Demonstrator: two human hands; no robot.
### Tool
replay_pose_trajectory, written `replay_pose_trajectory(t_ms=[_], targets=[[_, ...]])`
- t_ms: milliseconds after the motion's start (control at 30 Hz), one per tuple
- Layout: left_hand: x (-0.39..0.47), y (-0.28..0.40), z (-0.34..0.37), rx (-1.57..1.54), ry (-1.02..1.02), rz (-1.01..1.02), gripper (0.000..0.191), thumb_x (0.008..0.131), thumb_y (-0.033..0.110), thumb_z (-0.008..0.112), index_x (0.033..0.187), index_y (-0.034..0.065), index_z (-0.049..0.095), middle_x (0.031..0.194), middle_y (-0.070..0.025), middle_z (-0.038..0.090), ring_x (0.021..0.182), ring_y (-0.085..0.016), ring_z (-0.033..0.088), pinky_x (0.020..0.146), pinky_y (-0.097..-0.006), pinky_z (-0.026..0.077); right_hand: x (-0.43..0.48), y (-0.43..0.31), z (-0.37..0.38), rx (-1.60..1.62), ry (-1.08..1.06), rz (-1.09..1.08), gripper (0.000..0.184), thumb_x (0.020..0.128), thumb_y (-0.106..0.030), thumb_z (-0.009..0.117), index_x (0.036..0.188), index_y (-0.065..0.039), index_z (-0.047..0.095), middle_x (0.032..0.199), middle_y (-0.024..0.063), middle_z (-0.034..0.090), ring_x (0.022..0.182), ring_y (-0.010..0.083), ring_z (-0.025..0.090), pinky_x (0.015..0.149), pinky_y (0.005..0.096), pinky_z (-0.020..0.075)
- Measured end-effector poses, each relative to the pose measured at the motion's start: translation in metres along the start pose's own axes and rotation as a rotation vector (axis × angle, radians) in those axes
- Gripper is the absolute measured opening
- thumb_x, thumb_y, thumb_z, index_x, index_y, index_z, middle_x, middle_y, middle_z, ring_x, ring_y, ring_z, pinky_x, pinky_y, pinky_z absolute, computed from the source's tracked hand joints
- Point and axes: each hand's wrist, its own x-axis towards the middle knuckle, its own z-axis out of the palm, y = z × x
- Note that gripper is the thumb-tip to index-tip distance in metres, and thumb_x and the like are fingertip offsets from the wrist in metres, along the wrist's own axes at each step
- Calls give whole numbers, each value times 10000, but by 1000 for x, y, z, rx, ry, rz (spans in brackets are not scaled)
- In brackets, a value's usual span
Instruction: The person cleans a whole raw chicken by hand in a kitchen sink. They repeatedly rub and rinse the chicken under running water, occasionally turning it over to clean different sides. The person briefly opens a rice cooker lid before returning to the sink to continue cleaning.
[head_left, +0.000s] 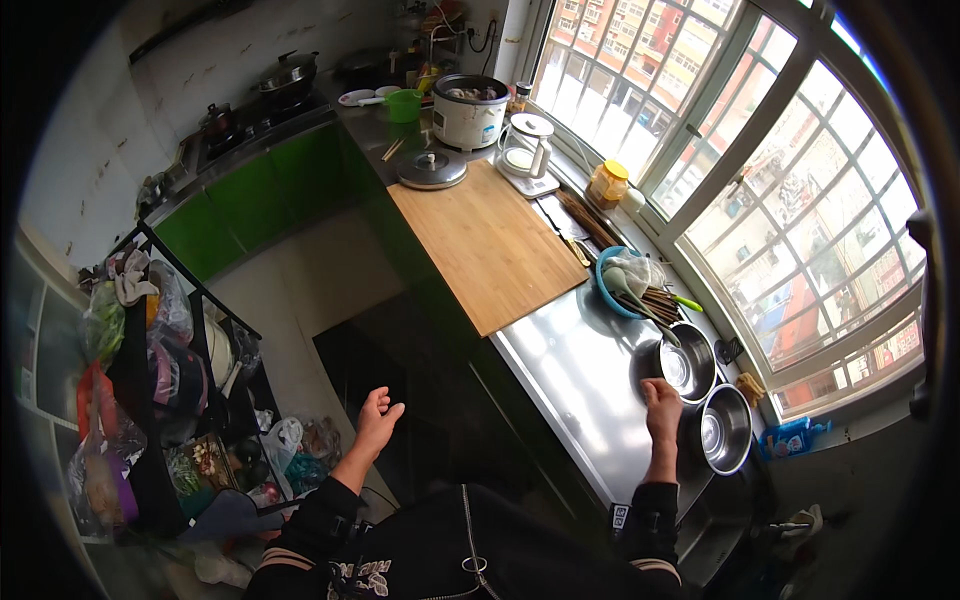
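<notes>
My left hand (377, 421) hangs over the dark floor mat with its fingers apart and nothing in it. Over the steel counter (574, 375), my right hand (661, 405) is close to the rim of a steel bowl (701, 360); whether its curled fingers touch or hold the rim, I cannot tell. A second steel bowl (739, 431) stands beside the first, near the sink (712, 525). A blue basket (606, 289) holds chopsticks, a ladle and a whitish mesh. Beyond it lies a wooden cutting board (487, 240), partly over the counter's front edge.
A rice cooker (469, 120), a steel lid (431, 169), a glass kettle (527, 150) and a yellow-lidded jar (607, 184) stand past the board. Knives (574, 247) lie beside it. Barred windows line the right; a black shelf rack (202, 360) with bagged produce stands left.
</notes>
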Motion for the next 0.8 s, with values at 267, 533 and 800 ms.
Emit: replay_pose_trajectory(t_ms=[267, 533, 800], targets=[[83, -20, -110, -79, 174, -62, 607, 930, 163, 742, 1459, 16, 483, 1346, -195, 585, 1193, -262, 578, 1007, -392, 492, 165, -277, 262, 118, -344, -383, 160, 911, -227, 705, 959, -85, 762, 937, 140, 725, 892, 333, 700, 772, 430, 546], [209, -73, -268, -76, 414, -276, 585, 952, 146, 723, 1461, 6, 471, 1296, -160, 590, 1166, -240, 585, 994, -363, 484, 345, -396, 474, 112, -273, -307, 243, 902, -269, 724, 1059, -84, 736, 1044, 149, 712, 1012, 356, 669, 881, 453, 541], [343, -99, -331, -120, 452, -334, 554, 955, 151, 705, 1428, -29, 481, 1176, -123, 643, 1049, -196, 606, 949, -341, 484, 445, -423, 593, -142, -350, -238, 439, 861, -339, 746, 1175, -68, 604, 1094, 201, 688, 1077, 380, 653, 899, 477, 542]])
